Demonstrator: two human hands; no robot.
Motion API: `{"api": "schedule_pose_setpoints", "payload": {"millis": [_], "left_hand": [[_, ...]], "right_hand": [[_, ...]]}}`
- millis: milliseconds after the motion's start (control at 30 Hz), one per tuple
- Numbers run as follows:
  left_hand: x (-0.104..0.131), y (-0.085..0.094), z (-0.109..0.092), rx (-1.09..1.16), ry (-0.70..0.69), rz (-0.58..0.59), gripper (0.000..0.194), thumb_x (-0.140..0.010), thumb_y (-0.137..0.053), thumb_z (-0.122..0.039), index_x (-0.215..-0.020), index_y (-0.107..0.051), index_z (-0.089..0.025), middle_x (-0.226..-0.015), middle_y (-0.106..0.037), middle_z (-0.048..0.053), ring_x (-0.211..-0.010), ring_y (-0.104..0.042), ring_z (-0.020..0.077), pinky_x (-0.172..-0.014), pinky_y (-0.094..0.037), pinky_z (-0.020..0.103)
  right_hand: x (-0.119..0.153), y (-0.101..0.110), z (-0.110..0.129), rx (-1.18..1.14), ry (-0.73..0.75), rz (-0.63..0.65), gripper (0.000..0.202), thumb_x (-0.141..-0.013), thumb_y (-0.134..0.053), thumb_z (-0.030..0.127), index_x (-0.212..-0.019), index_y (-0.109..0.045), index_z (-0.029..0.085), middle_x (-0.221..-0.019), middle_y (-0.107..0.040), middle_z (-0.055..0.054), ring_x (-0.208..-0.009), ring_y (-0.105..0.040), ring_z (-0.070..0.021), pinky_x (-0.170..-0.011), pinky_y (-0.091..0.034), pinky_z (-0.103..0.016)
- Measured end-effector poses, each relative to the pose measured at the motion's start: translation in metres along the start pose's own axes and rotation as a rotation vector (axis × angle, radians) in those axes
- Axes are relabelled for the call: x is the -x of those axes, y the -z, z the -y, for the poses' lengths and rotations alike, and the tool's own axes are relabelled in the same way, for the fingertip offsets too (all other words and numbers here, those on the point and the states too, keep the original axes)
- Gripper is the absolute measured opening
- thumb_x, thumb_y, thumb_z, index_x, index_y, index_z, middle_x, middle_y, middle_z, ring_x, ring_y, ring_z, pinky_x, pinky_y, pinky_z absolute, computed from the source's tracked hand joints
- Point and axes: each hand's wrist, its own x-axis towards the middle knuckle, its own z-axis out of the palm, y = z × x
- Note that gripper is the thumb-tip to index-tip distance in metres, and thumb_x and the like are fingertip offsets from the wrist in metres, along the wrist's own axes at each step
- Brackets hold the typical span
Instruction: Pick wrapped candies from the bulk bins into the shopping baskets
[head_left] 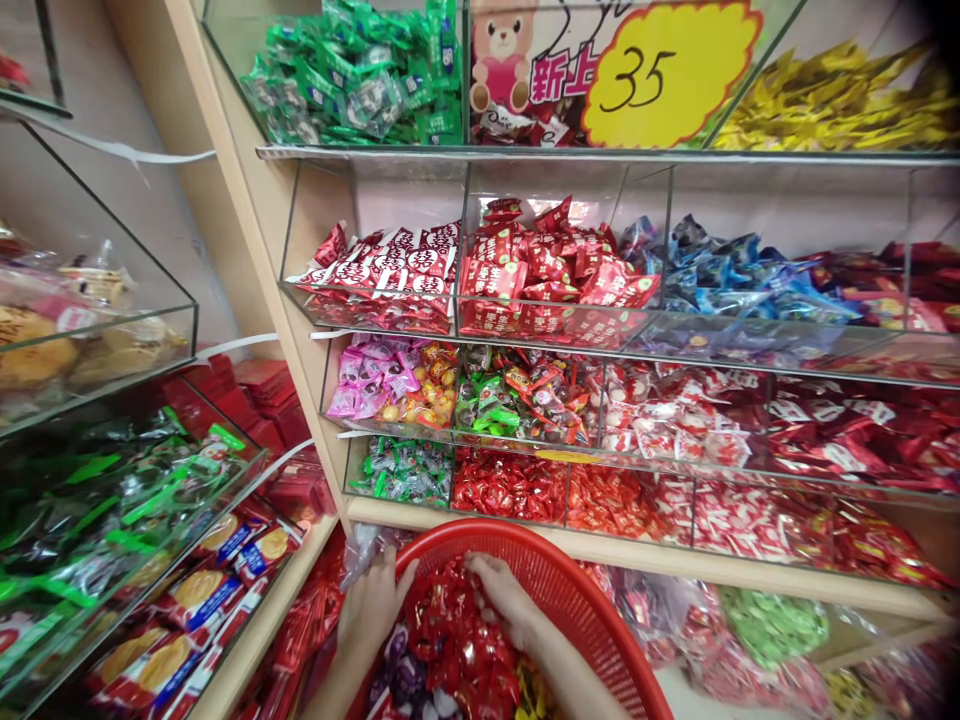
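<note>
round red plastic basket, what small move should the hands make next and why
Perhaps gather the shiny red-wrapped candies with the right hand: it reaches into the red basket beside them, and they lie between it and the left hand.

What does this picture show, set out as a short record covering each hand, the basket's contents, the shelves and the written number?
Left hand: at the left side of the round red plastic basket, beside crumpled clear plastic; its grip cannot be made out
Right hand: fingers curled at the shiny red-wrapped candies inside the basket
Also inside: purple-wrapped candies
Behind: pale wooden shelves of wrapped candies, including a blue-wrapped heap
Written number: 35, on a yellow card with a scalloped red edge
</note>
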Motion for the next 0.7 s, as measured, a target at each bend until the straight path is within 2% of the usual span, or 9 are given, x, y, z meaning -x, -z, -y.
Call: {"api": "schedule_pose_setpoints", "payload": {"millis": [133,300,500,700], "left_hand": [[0.001,0.002,-0.001,0.007,0.010,0.009,0.058,-0.085,-0.013,-0.051,-0.116,-0.044,-0.013,-0.086,-0.065,0.014,-0.077,-0.063,0.0220,-0.061,-0.043,0.027],[0.000,0.003,-0.002,0.005,0.008,0.005,0.058,-0.085,-0.013,-0.050,-0.117,-0.043,-0.012,-0.086,-0.065,0.014,-0.078,-0.063,0.0230,-0.062,-0.043,0.028],[0.000,0.004,-0.002,0.001,0.015,0.028,0.057,-0.086,-0.015,-0.051,-0.118,-0.042,-0.013,-0.088,-0.065,0.014,-0.078,-0.063,0.0220,-0.064,-0.043,0.029],[0.000,0.002,-0.001,0.005,0.011,0.018,0.056,-0.086,-0.014,-0.051,-0.117,-0.043,-0.013,-0.086,-0.065,0.013,-0.077,-0.063,0.0235,-0.063,-0.044,0.030]], "right_hand": [[0.000,-0.003,-0.004,0.058,0.072,-0.027,0.048,-0.056,-0.070,0.040,-0.094,-0.046,0.022,-0.054,-0.049,0.009,-0.033,-0.030,-0.0033,-0.034,-0.014,-0.018],[-0.002,-0.002,-0.006,0.097,0.125,-0.045,0.040,-0.059,-0.069,0.043,-0.082,-0.044,0.022,-0.049,-0.047,0.010,-0.031,-0.028,-0.0034,-0.032,-0.014,-0.019],[-0.008,0.001,-0.010,0.064,0.107,-0.018,0.034,-0.064,-0.063,0.042,-0.086,-0.052,0.019,-0.062,-0.060,0.004,-0.031,-0.031,-0.0024,-0.031,-0.015,-0.018],[-0.007,0.002,-0.011,0.031,0.127,0.072,0.049,-0.060,-0.067,0.043,-0.101,-0.056,0.019,-0.088,-0.066,-0.003,-0.033,-0.035,-0.0020,-0.033,-0.020,-0.019]]}}
